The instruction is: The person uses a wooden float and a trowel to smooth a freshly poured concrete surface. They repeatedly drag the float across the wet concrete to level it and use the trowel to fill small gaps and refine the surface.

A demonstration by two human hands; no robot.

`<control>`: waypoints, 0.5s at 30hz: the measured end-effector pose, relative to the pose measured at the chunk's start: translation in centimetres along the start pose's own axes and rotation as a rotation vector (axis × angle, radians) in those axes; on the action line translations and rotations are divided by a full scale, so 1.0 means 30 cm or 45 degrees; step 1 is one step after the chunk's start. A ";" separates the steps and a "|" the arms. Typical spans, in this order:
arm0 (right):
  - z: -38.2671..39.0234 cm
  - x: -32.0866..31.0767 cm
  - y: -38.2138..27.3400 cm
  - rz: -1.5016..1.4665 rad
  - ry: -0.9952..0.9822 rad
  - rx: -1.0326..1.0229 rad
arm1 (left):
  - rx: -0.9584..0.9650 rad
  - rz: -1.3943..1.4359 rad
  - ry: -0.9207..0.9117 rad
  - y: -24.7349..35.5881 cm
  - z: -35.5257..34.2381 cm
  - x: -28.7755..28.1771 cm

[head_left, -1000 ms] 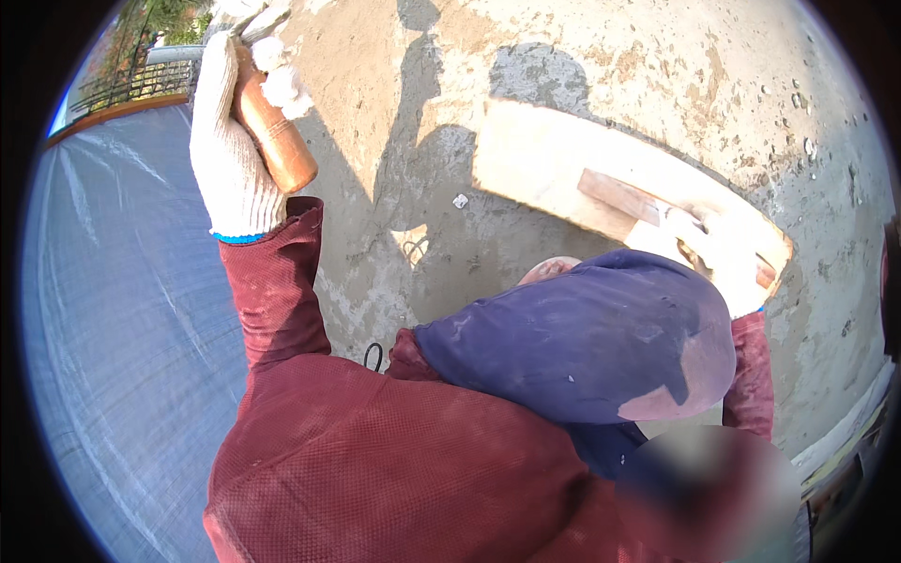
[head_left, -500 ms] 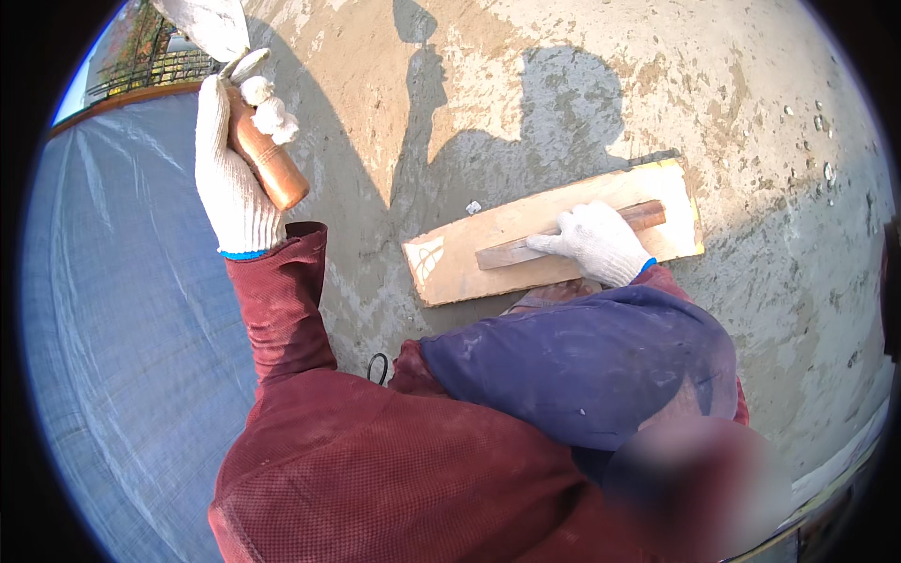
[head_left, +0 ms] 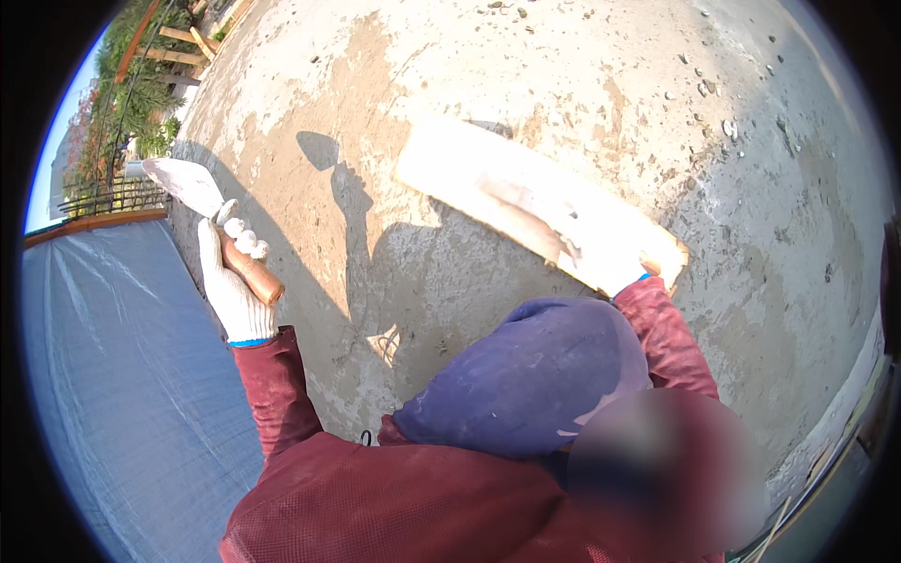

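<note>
My left hand (head_left: pixel 235 289), in a white knitted glove, is closed round the wooden handle (head_left: pixel 262 276) of a trowel with a pale metal blade (head_left: pixel 183 182), held up at the left. On the right, my gloved right hand (head_left: pixel 610 251), largely washed out by glare, grips a long rectangular wooden float (head_left: pixel 435 167) with a handle along its middle. The float lies slanted over a rough, patchy grey cement surface (head_left: pixel 394 70), its far left end higher in the picture. Whether it touches the surface I cannot tell.
A blue plastic sheet (head_left: pixel 108 357) with a wooden top edge runs along the left. Behind it are a dark railing (head_left: pixel 113 195), shrubs and timber pieces. Small stones (head_left: pixel 728 129) are scattered at upper right. My bent knee (head_left: pixel 526 375) in blue trousers is below the float.
My left hand and trowel appear lower in the view, with more greenery showing. The float has tilted back from its half-second-ago slope and sits higher and further left than a second ago.
</note>
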State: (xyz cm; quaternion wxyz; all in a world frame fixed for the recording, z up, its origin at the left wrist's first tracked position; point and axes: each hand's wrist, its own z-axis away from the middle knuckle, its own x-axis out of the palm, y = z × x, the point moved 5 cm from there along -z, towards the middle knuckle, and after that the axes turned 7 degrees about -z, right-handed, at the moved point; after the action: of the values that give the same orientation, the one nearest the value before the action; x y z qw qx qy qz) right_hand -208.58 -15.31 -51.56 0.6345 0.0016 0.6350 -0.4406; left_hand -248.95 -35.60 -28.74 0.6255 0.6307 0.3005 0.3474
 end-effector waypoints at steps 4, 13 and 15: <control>-0.055 0.328 -0.430 -0.030 -0.293 -0.562 | -0.152 0.133 -0.284 -0.101 0.064 0.298; -0.082 -0.067 0.283 0.033 0.744 -0.024 | -0.106 -0.028 -0.415 -0.052 0.237 0.454; -0.031 -0.294 0.565 -0.018 0.719 0.353 | -0.093 0.105 -0.431 -0.084 0.205 0.434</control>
State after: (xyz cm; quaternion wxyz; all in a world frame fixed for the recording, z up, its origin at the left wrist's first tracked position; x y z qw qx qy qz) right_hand -198.10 0.49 -54.07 0.4237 0.2059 0.7201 -0.5095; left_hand -236.26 -28.47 -30.29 0.6747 0.6690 0.1518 0.2722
